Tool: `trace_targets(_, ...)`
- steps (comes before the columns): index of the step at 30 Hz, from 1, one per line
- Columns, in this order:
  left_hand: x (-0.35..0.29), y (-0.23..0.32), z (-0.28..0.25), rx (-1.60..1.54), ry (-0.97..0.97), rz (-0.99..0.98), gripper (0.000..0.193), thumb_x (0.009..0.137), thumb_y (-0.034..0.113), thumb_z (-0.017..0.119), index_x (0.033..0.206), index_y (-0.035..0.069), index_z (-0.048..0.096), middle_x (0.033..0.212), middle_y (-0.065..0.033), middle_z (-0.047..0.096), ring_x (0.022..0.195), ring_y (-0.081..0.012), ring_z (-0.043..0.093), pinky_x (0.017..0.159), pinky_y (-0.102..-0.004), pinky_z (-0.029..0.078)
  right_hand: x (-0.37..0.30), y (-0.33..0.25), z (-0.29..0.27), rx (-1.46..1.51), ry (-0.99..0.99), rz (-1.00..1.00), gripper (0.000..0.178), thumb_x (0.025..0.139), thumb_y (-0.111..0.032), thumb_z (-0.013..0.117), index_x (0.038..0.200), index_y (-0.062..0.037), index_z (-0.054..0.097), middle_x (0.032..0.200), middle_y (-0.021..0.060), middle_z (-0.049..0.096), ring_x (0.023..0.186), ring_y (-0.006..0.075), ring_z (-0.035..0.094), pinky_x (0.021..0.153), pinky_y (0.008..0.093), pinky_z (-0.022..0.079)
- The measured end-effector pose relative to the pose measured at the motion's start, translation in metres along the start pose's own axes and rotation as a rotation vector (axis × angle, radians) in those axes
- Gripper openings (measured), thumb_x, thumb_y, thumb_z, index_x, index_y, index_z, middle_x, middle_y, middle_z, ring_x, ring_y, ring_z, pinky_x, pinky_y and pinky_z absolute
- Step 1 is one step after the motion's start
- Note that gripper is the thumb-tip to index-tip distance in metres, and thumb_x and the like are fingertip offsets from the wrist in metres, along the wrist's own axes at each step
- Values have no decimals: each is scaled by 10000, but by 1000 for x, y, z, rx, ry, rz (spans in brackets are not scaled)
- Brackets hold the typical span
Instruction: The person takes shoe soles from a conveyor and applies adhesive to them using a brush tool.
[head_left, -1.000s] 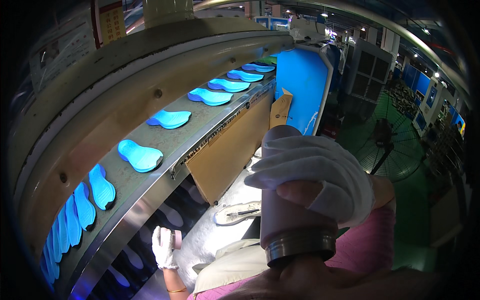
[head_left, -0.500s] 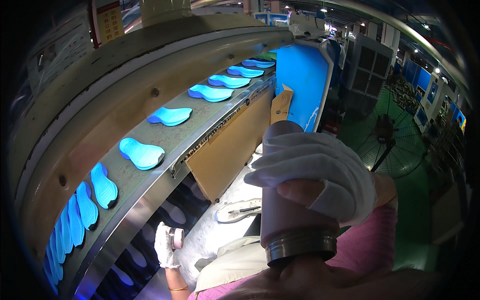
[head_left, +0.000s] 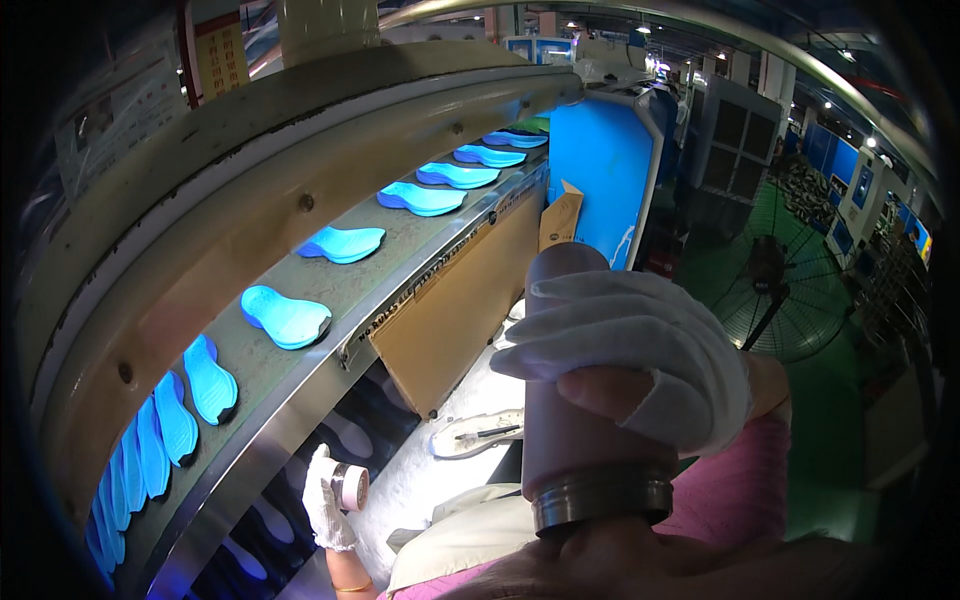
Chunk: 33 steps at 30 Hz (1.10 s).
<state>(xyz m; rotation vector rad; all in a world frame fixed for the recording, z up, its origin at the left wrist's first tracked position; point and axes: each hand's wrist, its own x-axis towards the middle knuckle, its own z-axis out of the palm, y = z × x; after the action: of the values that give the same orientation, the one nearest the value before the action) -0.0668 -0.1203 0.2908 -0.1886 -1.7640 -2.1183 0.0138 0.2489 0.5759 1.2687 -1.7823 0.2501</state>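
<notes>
While gripped by right hand (head_left: 640,360): mauve bottle (head_left: 580,420)

lighting: bright overhead factory lamps | glare: on conveyor rail (head_left: 300,400) | edges: dark fisheye vignette, bent lines

a red-and-yellow upright sign (head_left: 222,50) hangs at the top left above the conveyor hood, and just left of it a pale, greyish sheet notice (head_left: 105,125) is fixed at a slant. a narrow strip label (head_left: 405,300) with dark lettering runs along the conveyor's metal edge. an open brown cardboard box (head_left: 560,218) stands against the blue machine.
</notes>
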Motion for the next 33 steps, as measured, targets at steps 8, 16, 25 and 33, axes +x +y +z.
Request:
trace_targets(8,6,16,9,22,-74,24,716,930,506,608,1367,-55,520,1182,-77,639,954,-145,619,854,-277,491,-1,3,-6,-37,25,-7,292,867,-7,625,1133,29,512,1110,253,668,1010,365,688,871,549,554)
trace_targets(16,10,22,17,16,-131,22,690,931,484,613,1362,-48,528,1226,-87,622,990,-144,603,876,-278,479,-3,0,-15,-16,10,43,322,862,-49,656,1144,7,511,1117,243,670,997,362,691,869,544,557)
trace_targets(25,6,21,18,-4,-145,20,643,935,460,609,1347,-30,548,1273,-103,608,1029,-161,599,906,-289,471,-3,3,-18,-27,-8,33,326,862,-48,654,1146,3,502,1105,243,673,976,363,695,849,537,566)
trace_targets(33,17,24,35,-44,-110,-24,580,955,358,616,1365,-42,529,1235,-88,617,967,-128,586,863,-270,476,-8,3,-13,-35,73,90,292,839,-63,658,1095,-18,526,1087,214,683,954,345,704,806,491,582)
